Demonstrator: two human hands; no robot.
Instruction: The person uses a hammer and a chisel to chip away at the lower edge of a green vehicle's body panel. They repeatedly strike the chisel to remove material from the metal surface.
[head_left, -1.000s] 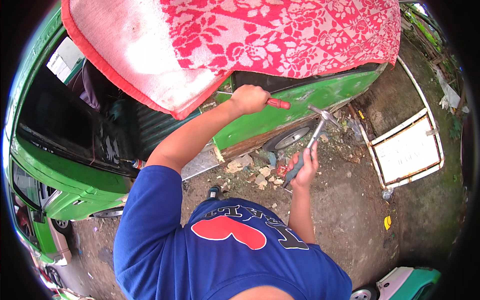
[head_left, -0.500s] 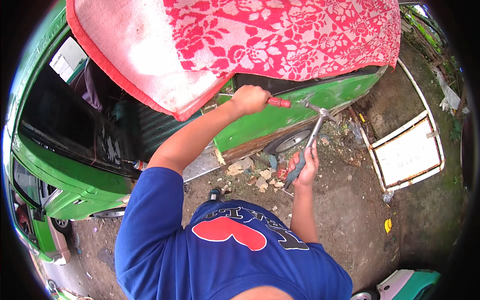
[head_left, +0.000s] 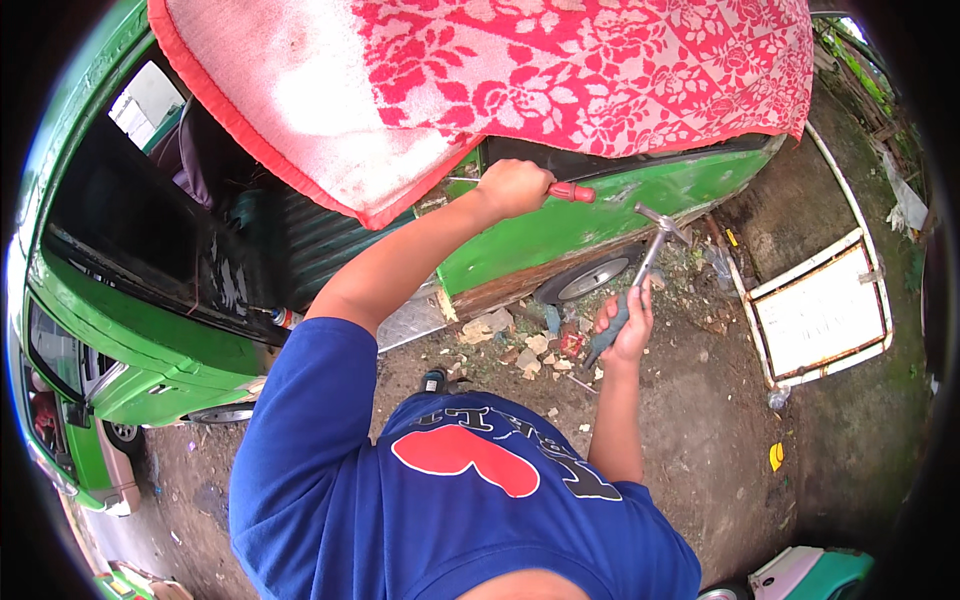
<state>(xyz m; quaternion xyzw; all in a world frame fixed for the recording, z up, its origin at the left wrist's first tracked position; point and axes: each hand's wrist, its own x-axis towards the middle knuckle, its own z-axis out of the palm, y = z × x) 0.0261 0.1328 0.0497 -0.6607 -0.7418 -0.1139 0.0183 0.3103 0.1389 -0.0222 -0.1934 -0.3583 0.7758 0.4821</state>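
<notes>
My left hand (head_left: 515, 188) is wrapped round a screwdriver with a red handle (head_left: 573, 192). Its thin metal shaft points left, against the green vehicle's (head_left: 560, 225) corner edge below the cloth, where the tip is hard to make out. In my right hand (head_left: 628, 328) is a hammer (head_left: 652, 262), gripped by its dark grey handle. The metal hammer head is raised to the right of the screwdriver's butt end, with a gap between them. A red and white floral cloth (head_left: 560, 70) drapes over the vehicle above both hands.
Broken filler-like chips (head_left: 530, 360) litter the ground below a wheel (head_left: 592, 280). At right leans a rusty white metal frame (head_left: 820, 315). To the left is the vehicle's open doorway with a ridged floor (head_left: 325, 245). A yellow scrap (head_left: 776, 456) lies on the ground.
The hammer has drawn back slightly from the screwdriver, toward the lower right. My left hand keeps its place on the screwdriver. The whole view has shifted a little.
</notes>
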